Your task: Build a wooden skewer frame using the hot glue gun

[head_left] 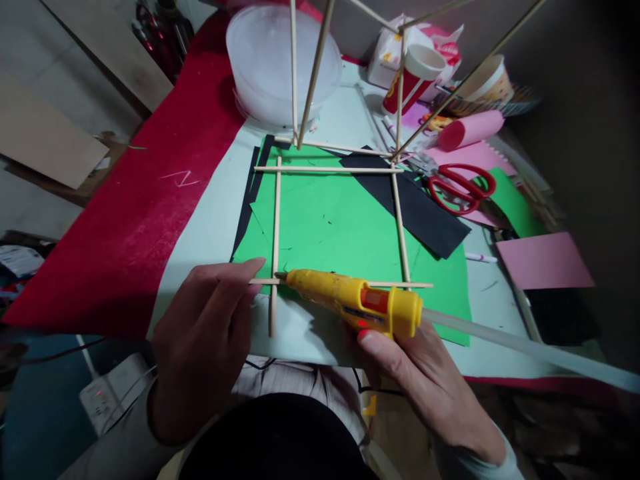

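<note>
Lower centre of the frame: the right hand (425,377) wraps around a yellow glue gun (327,291), nozzle (281,275) at the crossing of the crosspiece (421,285) and side stick (276,220). The left hand (205,320) lies at the crosspiece's left end; whether it pinches cannot be told. A sound joint probably wants steady sticks, an even bead and skin clear of the tip

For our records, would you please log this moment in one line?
left hand: holding stick | right hand: holding glue gun | nozzle: at crossing
</note>
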`<state>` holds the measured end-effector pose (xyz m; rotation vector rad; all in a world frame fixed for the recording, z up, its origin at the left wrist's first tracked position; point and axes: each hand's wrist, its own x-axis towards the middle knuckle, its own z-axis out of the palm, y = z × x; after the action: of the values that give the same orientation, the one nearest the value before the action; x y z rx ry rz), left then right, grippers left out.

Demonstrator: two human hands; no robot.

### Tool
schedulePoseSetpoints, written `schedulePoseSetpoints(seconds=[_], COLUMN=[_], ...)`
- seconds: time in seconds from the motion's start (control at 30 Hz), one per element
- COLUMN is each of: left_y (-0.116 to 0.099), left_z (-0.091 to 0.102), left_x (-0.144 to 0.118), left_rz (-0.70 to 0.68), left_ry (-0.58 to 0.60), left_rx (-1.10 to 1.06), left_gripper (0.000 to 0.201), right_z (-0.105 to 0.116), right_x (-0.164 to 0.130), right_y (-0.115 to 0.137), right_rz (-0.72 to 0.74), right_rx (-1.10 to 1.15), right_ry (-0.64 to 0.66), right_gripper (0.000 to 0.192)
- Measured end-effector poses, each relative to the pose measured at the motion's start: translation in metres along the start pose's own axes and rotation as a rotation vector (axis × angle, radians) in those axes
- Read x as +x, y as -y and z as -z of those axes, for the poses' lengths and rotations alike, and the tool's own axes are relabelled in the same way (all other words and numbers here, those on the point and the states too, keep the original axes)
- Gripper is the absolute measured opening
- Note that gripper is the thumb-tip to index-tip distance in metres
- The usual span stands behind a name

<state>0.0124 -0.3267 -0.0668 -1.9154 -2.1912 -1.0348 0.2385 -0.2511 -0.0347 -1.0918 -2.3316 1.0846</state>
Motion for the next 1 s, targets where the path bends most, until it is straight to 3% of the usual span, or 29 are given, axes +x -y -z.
schedulePoseSetpoints(seconds=[0.37,0.53,1.0], left_y=[0.0008,0.0026,0.0037], left_z=[0.0005,-0.0018,-0.0039], left_x=[-0.0013,-0.0013,-0.0006], left_rz=[0.002,-0.043,-0.037], left_ry=[0.002,-0.066,-0.061], left_rx=[-0.001,-0.026,-0.045], left_gripper=[0.032,0.027,0.029], right_z=[0.0009,0.0003,-0.0018], right_x=[0.0036,0.0033,0.0041], right_y=[-0.0020,-0.0047,-0.0064], right_rz=[-0.024,-0.014,-0.041], right_rx=[0.089,0.104,0.200], right_ry=[0.048,0.045,0.042], right_gripper=[0.038,0.038,0.028])
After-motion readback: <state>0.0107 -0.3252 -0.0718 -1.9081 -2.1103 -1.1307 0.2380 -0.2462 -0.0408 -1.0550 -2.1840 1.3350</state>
